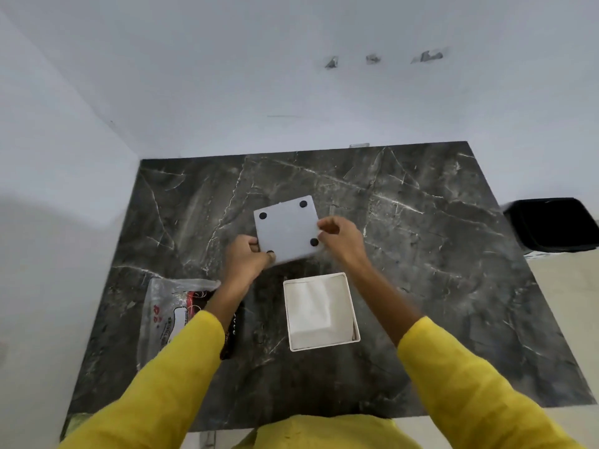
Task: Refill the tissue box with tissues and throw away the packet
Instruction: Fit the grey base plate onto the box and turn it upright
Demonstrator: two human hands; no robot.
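Observation:
A white square tissue box (351, 306) stands open on the dark marble table (437, 254), with white tissues (311, 311) inside it. Just beyond it both my hands hold the box's flat white base panel (287, 226), which has black round feet at its corners. My left hand (248, 259) grips the panel's near left corner. My right hand (340, 236) pinches its right edge. The clear plastic tissue packet (168, 314), printed in red and black, lies flat at the left of the table, partly under my left forearm.
A black bin (554, 223) stands on the floor past the table's right edge. White walls close in behind and to the left of the table. My yellow sleeves cover the table's near edge.

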